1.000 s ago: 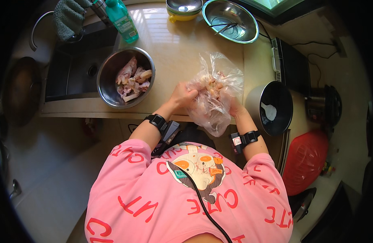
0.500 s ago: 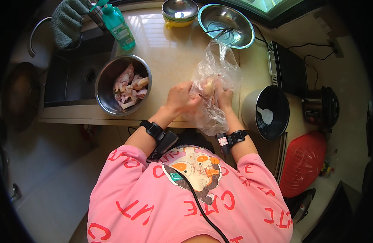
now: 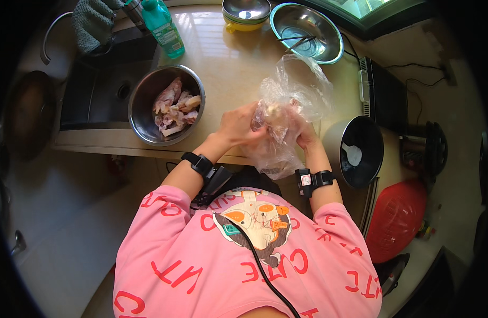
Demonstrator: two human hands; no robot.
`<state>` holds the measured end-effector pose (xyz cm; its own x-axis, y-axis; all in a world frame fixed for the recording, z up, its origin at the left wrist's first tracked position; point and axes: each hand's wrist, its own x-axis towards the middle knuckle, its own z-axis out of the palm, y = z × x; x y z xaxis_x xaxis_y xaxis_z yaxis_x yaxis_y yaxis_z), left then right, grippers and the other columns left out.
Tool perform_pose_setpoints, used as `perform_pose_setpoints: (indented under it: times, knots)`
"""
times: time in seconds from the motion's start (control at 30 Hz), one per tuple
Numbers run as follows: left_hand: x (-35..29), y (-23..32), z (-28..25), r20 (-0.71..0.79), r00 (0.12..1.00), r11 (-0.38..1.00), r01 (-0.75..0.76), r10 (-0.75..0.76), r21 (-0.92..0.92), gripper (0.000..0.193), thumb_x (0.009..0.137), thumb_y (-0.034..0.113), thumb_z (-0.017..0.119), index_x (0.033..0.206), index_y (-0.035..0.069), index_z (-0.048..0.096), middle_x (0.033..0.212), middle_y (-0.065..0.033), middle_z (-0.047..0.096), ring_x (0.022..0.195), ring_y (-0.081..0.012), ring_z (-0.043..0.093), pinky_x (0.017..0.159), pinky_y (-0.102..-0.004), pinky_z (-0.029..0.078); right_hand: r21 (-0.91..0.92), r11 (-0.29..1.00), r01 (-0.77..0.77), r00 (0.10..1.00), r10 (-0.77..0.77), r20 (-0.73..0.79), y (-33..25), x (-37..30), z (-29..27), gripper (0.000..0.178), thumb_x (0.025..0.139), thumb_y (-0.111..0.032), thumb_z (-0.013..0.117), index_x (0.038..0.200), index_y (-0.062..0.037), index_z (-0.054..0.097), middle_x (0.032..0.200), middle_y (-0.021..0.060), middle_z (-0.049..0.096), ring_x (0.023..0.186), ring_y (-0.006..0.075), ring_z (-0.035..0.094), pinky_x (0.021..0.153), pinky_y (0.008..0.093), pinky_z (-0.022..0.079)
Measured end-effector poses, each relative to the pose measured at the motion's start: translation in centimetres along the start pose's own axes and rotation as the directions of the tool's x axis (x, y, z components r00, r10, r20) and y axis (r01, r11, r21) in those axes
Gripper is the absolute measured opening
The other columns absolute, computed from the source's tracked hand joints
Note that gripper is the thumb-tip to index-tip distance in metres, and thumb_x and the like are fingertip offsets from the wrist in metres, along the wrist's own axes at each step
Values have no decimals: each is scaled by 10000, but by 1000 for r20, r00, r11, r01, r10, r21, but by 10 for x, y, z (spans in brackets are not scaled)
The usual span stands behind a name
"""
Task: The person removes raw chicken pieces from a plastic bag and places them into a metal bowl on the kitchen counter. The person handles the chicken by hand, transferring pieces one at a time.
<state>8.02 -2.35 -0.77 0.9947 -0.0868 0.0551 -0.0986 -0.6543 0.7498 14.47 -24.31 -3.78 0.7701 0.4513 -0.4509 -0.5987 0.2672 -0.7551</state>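
Note:
Between my hands, over the counter's front edge, is a crumpled clear plastic bag point(image 3: 278, 153) with pale pieces of raw meat point(image 3: 276, 117) in it. My left hand point(image 3: 241, 124) grips the bag from its left side, fingers closed on the film. On the other side my right hand point(image 3: 306, 131) is closed round the bag, its fingers partly behind the plastic. To the left, a steel bowl point(image 3: 139, 124) holds several raw meat pieces point(image 3: 175, 108) with bone ends showing.
Left of the steel bowl lies a dark sink point(image 3: 95, 95), with a green bottle point(image 3: 167, 32) behind. At the back stand stacked bowls point(image 3: 245, 13) and a wide metal basin point(image 3: 318, 32) with dark chopsticks point(image 3: 299, 41). A pot point(image 3: 360, 164) with a white scoop point(image 3: 353, 155) stands right, near a red basket point(image 3: 395, 222).
My right hand has shifted a little to the right, drawing the bag wider. The view has moved slightly, and the bag's top spreads further right.

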Motion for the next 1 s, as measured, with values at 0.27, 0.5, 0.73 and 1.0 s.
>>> perform_pose_setpoints:
  times: [0.27, 0.5, 0.73, 1.0]
  knots:
    - [18, 13, 19, -184, 982, 996, 48, -33, 79, 538, 727, 441, 683, 1098, 58, 612, 935, -178, 669, 798, -351, 653, 683, -423, 524, -226, 960, 167, 959, -211, -190, -14, 2, 34, 353, 850, -157, 660, 1170, -30, 582, 1043, 74, 639, 882, 172, 631, 761, 311, 531]
    - [33, 3, 10, 56, 981, 964, 191, -183, -186, 438, 763, 485, 645, 808, 51, 682, 734, -173, 670, 701, -357, 651, 644, -437, 511, -620, 722, 307, 814, -537, -223, -31, -16, 72, 301, 733, -83, 744, 998, 35, 660, 932, 101, 701, 797, 169, 663, 697, 308, 534]
    - [28, -14, 15, -38, 996, 927, 66, -86, -369, 375, 744, 396, 666, 724, 21, 653, 626, -187, 603, 556, -342, 590, 552, -409, 464, -717, 623, 314, 827, -550, -116, -35, -20, 80, 354, 707, -128, 801, 996, 30, 673, 939, 97, 709, 836, 161, 666, 733, 307, 529]
    - [22, -19, 19, -200, 979, 936, -33, -40, -349, 338, 736, 365, 678, 717, 28, 658, 610, -176, 599, 527, -338, 580, 530, -410, 464, -697, 592, 404, 847, -530, 40, -35, -7, 68, 394, 697, -198, 811, 985, 29, 668, 913, 122, 716, 810, 186, 687, 710, 316, 535]
